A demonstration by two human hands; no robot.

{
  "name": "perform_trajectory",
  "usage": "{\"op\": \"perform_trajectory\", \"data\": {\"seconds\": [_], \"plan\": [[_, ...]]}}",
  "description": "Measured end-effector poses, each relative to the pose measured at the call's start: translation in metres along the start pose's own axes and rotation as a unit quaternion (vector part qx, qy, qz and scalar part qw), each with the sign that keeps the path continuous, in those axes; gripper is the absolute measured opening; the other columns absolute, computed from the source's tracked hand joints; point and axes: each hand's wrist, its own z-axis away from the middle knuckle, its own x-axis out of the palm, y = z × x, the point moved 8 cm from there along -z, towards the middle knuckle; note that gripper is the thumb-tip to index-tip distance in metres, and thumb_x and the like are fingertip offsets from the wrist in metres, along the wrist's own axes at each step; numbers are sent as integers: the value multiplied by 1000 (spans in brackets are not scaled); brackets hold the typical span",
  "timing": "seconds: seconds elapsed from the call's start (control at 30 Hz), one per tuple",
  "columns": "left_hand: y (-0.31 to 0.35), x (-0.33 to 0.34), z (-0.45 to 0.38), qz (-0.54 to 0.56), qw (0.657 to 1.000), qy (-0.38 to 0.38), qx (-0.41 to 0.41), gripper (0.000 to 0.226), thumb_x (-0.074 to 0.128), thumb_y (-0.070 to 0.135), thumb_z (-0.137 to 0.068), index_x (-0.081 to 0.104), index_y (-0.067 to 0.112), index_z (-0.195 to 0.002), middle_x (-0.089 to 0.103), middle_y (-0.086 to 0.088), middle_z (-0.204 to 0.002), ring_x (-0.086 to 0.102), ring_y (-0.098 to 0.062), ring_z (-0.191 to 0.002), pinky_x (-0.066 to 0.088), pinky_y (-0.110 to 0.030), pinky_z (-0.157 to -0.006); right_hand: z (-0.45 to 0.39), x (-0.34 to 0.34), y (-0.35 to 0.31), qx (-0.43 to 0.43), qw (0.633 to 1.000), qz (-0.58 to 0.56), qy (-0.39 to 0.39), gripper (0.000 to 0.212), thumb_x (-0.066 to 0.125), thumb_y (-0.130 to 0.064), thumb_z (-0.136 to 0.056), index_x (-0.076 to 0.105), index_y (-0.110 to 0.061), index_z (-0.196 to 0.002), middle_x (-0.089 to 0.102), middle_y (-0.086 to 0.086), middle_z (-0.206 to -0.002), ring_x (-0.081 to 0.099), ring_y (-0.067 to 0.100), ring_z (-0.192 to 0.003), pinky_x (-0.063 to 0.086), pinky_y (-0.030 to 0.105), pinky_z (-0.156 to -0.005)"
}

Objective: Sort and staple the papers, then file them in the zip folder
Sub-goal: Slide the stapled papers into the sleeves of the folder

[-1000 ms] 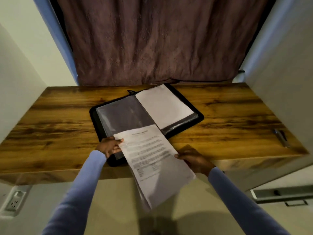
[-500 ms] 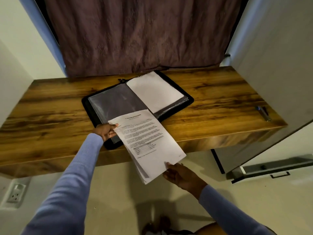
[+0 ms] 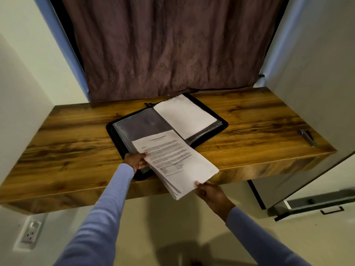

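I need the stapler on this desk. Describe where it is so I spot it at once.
Start at the wooden desk and follow it to its far right end, beside the grey cabinet wall. The small dark stapler lies there alone, well apart from the open zip folder and the papers; it looks dark and metallic.

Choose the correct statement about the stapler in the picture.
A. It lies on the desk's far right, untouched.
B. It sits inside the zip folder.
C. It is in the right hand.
A: the stapler lies alone near the wooden desk's right edge, while both hands hold the stack of papers.

Long light-blue sleeves [image 3: 107, 204] on both arms; hands bare.
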Motion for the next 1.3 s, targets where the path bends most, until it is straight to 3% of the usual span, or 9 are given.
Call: {"op": "perform_trajectory", "data": {"seconds": [0.27, 0.33, 0.43, 0.57, 0.77, 0.83, 0.93, 1.07, 1.3], "plan": [[-1, -1, -3, 24, 1000, -14, 1, 38, 57, -6, -87, 48, -8, -123, 58, -24, -121, 61, -37, -100, 48, -41, -79, -13, 26, -4, -20, 999, 38, -2, 34, 66, -11, -84, 54, -10, -115, 66, 12, -106, 67, 27, -87, 56, 29, -55], [-1, -1, -5, 25, 1000, -17, 3, 36, 56, -6, -87, 49, -9, -122, 60, -21, -113, 62, -30, -82, 48, -40, -79, -13, 27, 0, -21, 999, 40, -12, 34, 68, -6, -81, 57, -9, -112, 68, 11, -102, 68, 26, -83, 55, 28, -55], [-2, 0, -7, 26, 999, -25, 4, 35, 55, -7, -87, 50, -8, -122, 61, -19, -105, 62, -26, -76, 49, -39, -78, -16, 31, -5, -39, 999, 21, 11, 26, 68, 3, -78, 59, -10, -98, 67, 8, -92, 67, 25, -79, 55, 27, -51], [2, 1, -6, 36, 999, -34, 2, 32, 56, -8, -86, 52, -6, -117, 65, -12, -85, 64, -23, -72, 56, -28, -50, -26, 54, -12, -35, 999, 32, 21, 26, 69, 1, -77, 60, -7, -100, 67, 11, -96, 67, 25, -80, 56, 27, -51], [7, 3, -4, 39, 998, -44, -4, 31, 56, -6, -86, 52, -4, -117, 64, -20, -104, 65, -27, -76, 58, -36, -59, -48, 111, -28, -11, 1000, -14, -13, 19, 67, 2, -79, 58, -5, -95, 67, 14, -91, 65, 27, -77, 58, 30, -63], [8, 2, -4, 49, 998, -47, -8, 30, 56, -6, -87, 52, -3, -116, 65, -19, -98, 65, -27, -76, 59, -34, -55, -55, 121, -31, -3, 1000, -6, -18, 24, 69, -1, -78, 57, -5, -98, 67, 16, -95, 66, 28, -79, 59, 33, -65], [6, 1, -6, 49, 997, -54, -16, 28, 56, -4, -87, 52, -3, -115, 66, -16, -90, 66, -26, -75, 58, -32, -53, -63, 118, -30, 13, 1000, 14, -17, 30, 70, 0, -77, 57, -3, -104, 68, 18, -96, 68, 28, -78, 58, 31, -57], [3, 4, -6, 46, 997, -53, -22, 25, 58, -3, -87, 54, -3, -112, 66, -15, -86, 66, -23, -70, 57, -30, -50, -72, 111, -24, 52, 999, 6, -8, 29, 67, 8, -77, 57, 2, -104, 69, 15, -79, 69, 20, -56, 53, 23, -45], [10, 3, -5, 50, 997, -53, -14, 27, 59, -6, -86, 54, -5, -112, 66, -18, -98, 68, -22, -71, 58, -30, -52, -86, 132, -32, 49, 999, 22, -7, 18, 69, 6, -76, 59, -1, -89, 68, 16, -85, 68, 19, -59, 58, 27, -51]]}}
